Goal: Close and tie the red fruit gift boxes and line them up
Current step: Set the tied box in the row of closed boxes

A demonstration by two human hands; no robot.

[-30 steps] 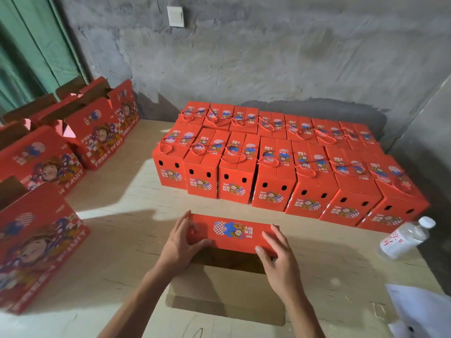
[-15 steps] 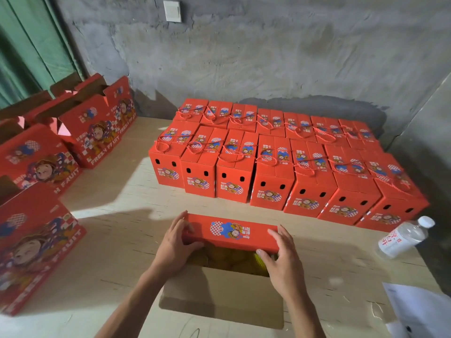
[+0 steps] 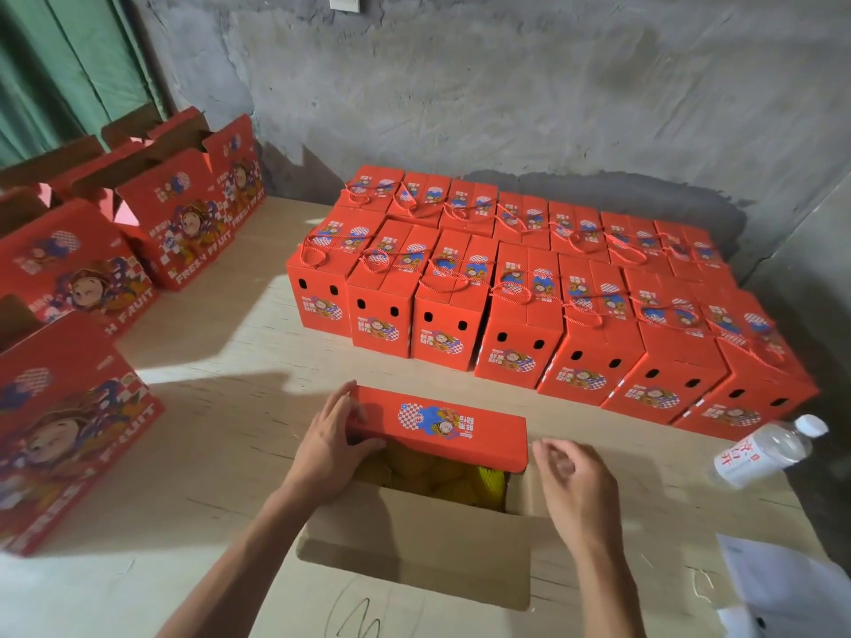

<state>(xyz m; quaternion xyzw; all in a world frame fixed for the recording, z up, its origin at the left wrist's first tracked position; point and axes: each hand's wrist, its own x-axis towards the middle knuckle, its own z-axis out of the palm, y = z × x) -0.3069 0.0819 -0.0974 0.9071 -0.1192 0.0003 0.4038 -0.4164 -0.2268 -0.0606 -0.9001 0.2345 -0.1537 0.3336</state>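
Folding the far red flap (image 3: 437,423) over the netted fruit (image 3: 442,481): left hand (image 3: 329,446) pinches its end, steadying it; right hand (image 3: 578,476) hovers alongside, fingers loose, holding nothing.

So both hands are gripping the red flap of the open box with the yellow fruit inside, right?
Not quite. The head view shows only the left hand holding the red flap. The right hand hangs beside the flap's right end, fingers loose and blurred, holding nothing. The rest stands: the box is open, with yellow fruit inside.
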